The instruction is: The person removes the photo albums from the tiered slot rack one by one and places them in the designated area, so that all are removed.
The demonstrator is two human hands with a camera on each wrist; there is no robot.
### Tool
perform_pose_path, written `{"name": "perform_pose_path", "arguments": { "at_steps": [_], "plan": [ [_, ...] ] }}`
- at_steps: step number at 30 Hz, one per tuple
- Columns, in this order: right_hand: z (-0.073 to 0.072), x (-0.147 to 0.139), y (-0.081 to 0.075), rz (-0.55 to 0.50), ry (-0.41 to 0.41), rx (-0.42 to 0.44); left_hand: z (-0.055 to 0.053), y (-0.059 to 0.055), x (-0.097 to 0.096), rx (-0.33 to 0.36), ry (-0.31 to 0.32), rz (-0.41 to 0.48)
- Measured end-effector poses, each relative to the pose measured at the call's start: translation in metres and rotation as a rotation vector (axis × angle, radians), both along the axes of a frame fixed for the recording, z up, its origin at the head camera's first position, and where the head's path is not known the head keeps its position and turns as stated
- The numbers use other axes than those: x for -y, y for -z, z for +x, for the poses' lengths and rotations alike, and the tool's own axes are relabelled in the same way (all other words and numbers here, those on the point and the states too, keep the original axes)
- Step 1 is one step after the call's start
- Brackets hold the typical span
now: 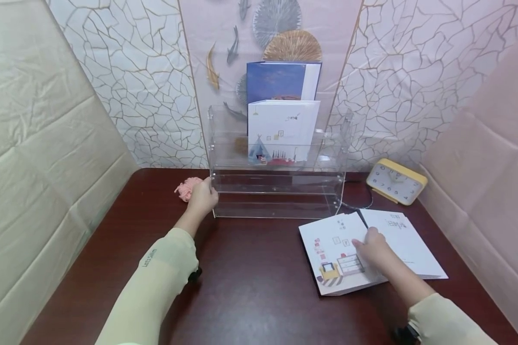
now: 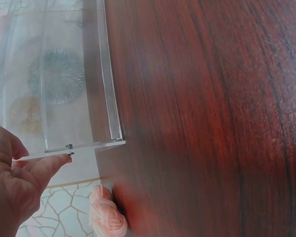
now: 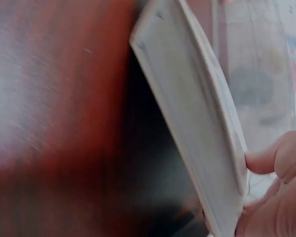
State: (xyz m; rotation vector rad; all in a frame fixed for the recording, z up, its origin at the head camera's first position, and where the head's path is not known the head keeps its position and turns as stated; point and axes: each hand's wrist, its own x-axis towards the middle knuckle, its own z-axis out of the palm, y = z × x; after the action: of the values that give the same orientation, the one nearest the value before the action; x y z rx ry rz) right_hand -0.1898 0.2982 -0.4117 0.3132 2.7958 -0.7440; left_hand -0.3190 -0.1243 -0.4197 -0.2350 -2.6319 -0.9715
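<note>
A clear acrylic rack point(image 1: 276, 210) stands at the back of the table. My left hand point(image 1: 203, 196) grips its left side panel, thumb on one face and fingers on the other, as the left wrist view shows. A ball of pink yarn point(image 1: 187, 188) lies just left of that hand. On the right, my right hand point(image 1: 375, 251) holds a white illustrated book point(image 1: 334, 254) by its edge, thumb on the cover. In the right wrist view the book's page edges point(image 3: 187, 108) face the camera, tilted above the table. A second white book point(image 1: 410, 244) lies beside it, partly behind the hand.
A white illustrated book point(image 1: 280, 127) stands in the rack's upper part, with a taller blue book point(image 1: 274, 79) behind it. A yellow clock point(image 1: 397, 182) is at the right back, near a dark cord point(image 1: 356, 207). Cloth walls point(image 1: 39, 158) enclose the dark wooden table point(image 1: 250, 287).
</note>
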Motion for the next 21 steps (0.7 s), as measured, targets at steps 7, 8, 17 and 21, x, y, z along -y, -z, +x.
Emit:
{"name": "perform_pose_path", "arguments": {
  "at_steps": [7, 8, 17, 21],
  "plan": [
    [0.005, 0.014, 0.019, 0.153, -0.082, -0.088, 0.0, 0.001, 0.0, -0.013, -0.011, -0.015],
    [0.005, 0.015, 0.022, 0.164, -0.101, -0.091, 0.0, 0.001, 0.0, -0.013, -0.012, -0.01],
    [0.007, 0.02, 0.033, 0.155, -0.133, -0.038, 0.004, 0.0, 0.001, 0.005, -0.008, -0.017],
    [0.009, 0.023, 0.033, 0.158, -0.134, -0.029, 0.004, 0.002, 0.002, 0.008, -0.013, -0.026]
  ]
}}
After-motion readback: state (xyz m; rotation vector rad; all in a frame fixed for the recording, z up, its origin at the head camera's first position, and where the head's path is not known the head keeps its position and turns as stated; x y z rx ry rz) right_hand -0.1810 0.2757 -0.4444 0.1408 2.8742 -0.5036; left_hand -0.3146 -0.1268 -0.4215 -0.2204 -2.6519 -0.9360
